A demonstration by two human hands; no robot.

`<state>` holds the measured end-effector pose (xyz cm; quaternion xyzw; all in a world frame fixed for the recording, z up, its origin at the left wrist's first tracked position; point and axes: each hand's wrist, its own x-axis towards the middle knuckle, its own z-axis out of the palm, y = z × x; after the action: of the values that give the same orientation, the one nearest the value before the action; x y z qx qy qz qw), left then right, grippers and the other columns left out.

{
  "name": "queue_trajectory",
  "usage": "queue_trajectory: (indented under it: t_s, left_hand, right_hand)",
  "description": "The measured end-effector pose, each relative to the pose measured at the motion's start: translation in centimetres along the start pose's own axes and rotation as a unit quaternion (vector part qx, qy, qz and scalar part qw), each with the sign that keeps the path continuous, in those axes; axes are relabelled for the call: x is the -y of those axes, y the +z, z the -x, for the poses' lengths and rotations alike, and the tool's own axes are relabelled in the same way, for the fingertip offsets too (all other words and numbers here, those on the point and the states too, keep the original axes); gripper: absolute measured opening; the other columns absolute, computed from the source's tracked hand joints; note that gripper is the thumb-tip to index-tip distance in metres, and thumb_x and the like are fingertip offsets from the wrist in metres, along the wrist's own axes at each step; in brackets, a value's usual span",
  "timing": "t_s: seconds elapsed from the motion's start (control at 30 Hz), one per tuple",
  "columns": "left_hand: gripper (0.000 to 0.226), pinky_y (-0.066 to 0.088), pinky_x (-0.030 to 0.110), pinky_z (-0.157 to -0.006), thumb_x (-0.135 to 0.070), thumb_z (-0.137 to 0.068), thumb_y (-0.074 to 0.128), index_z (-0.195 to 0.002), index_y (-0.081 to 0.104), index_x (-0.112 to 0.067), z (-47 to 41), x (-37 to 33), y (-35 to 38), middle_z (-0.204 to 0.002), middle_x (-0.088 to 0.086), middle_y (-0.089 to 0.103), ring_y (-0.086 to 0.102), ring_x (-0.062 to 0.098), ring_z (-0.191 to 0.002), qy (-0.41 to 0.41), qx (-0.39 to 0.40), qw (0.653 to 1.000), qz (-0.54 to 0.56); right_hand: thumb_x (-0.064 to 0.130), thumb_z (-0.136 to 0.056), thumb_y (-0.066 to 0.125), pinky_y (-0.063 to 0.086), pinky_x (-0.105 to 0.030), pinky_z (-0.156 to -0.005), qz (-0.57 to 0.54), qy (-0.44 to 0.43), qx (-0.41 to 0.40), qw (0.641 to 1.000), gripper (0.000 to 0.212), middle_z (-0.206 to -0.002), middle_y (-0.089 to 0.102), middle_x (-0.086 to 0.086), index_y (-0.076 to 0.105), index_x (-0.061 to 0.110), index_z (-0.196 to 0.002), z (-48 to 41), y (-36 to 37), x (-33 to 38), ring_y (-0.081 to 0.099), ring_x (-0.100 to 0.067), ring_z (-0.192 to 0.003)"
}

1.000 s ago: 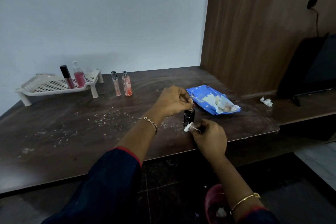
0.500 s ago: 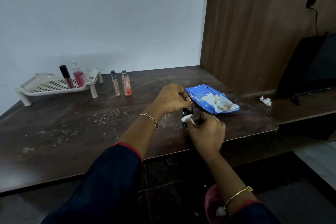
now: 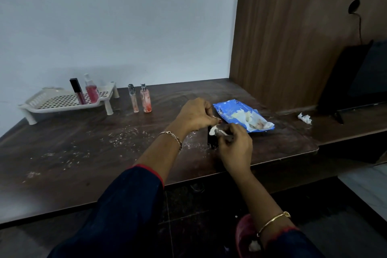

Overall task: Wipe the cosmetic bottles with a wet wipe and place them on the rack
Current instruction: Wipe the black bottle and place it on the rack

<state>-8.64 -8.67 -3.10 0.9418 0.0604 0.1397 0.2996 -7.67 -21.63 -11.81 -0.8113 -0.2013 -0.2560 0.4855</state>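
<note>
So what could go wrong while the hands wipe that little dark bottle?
The dark bottle is near the table edge, so it might slip from the left hand and fall. The wet wipe pinched in the right hand looks tiny and may shred, perhaps adding to the white crumbs on the table.

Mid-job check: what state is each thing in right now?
Dark bottle: upright, left hand grips top.
Wipe: pinched by right hand, against dark bottle.
Rack: holds two upright bottles.
Other two bottles: upright, beside rack.
Wipe pack: open.
Crumpled wipe: lying on ledge.
</note>
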Motion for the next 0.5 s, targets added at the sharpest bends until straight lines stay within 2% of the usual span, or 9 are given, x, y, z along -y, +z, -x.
queue_trajectory:
  t_s: [0.1, 0.2, 0.3, 0.37, 0.43, 0.5]
  left_hand:
    - [0.025, 0.041, 0.020, -0.055, -0.031, -0.068, 0.078, -0.059, 0.059, -0.018, 0.0, 0.3, 0.1, -0.061, -0.005, 0.066, 0.052, 0.003, -0.049, -0.010, -0.011, 1.000, -0.003]
    - [0.024, 0.038, 0.019, -0.052, -0.034, -0.068, 0.077, -0.059, 0.061, -0.018, 0.0, 0.4, 0.5, -0.057, -0.009, 0.063, 0.052, 0.002, -0.048, -0.017, -0.016, 1.000, -0.003]
    - [0.025, 0.043, 0.019, -0.058, -0.032, -0.067, 0.078, -0.056, 0.060, -0.018, 0.1, 0.3, 0.5, -0.065, -0.005, 0.069, 0.059, 0.007, -0.058, -0.021, -0.023, 1.000, 0.000]
    - [0.026, 0.041, 0.019, -0.057, -0.032, -0.066, 0.078, -0.055, 0.058, -0.019, 0.1, 0.3, 0.4, -0.061, -0.007, 0.066, 0.058, 0.006, -0.057, -0.024, -0.025, 0.999, 0.003]
    - [0.026, 0.040, 0.019, -0.057, -0.032, -0.066, 0.078, -0.054, 0.059, -0.020, 0.2, 0.2, 0.4, -0.060, -0.009, 0.065, 0.059, 0.004, -0.058, -0.025, -0.023, 0.999, 0.005]
    - [0.025, 0.046, 0.021, -0.061, -0.033, -0.066, 0.078, -0.055, 0.060, -0.019, 0.2, 0.3, 0.4, -0.066, -0.007, 0.069, 0.064, 0.007, -0.065, -0.026, -0.019, 0.999, 0.005]
  right_hand:
    - [0.014, -0.077, 0.071, 0.045, -0.036, -0.065, 0.023, -0.019, 0.026, 0.999, 0.011, -0.078, 0.061, -0.005, 0.061, 0.008, -0.075, 0.9, 0.0, -0.9, 0.058, -0.025, -0.074]
    - [0.014, -0.076, 0.072, 0.042, -0.034, -0.062, 0.053, -0.007, 0.052, 0.997, 0.013, -0.075, 0.059, -0.004, 0.060, 0.010, -0.071, 1.6, -0.2, -1.6, 0.058, -0.025, -0.071]
    - [0.010, -0.077, 0.069, 0.042, -0.034, -0.065, 0.029, -0.005, 0.013, 0.999, 0.012, -0.076, 0.060, -0.005, 0.058, 0.008, -0.073, 0.8, -0.2, -0.7, 0.057, -0.025, -0.073]
    - [0.008, -0.078, 0.067, 0.043, -0.036, -0.065, 0.026, -0.028, 0.001, 0.999, 0.010, -0.080, 0.060, -0.006, 0.057, 0.007, -0.076, 0.6, 0.0, 0.2, 0.056, -0.025, -0.075]
    - [0.010, -0.078, 0.067, 0.043, -0.037, -0.064, 0.061, -0.049, 0.023, 0.997, 0.010, -0.084, 0.058, -0.006, 0.057, 0.009, -0.078, 1.0, 0.0, 0.4, 0.056, -0.026, -0.077]
    - [0.015, -0.079, 0.065, 0.044, -0.037, -0.061, 0.115, -0.048, 0.070, 0.990, 0.010, -0.087, 0.059, -0.005, 0.056, 0.012, -0.079, 1.7, 0.0, 0.2, 0.058, -0.028, -0.079]
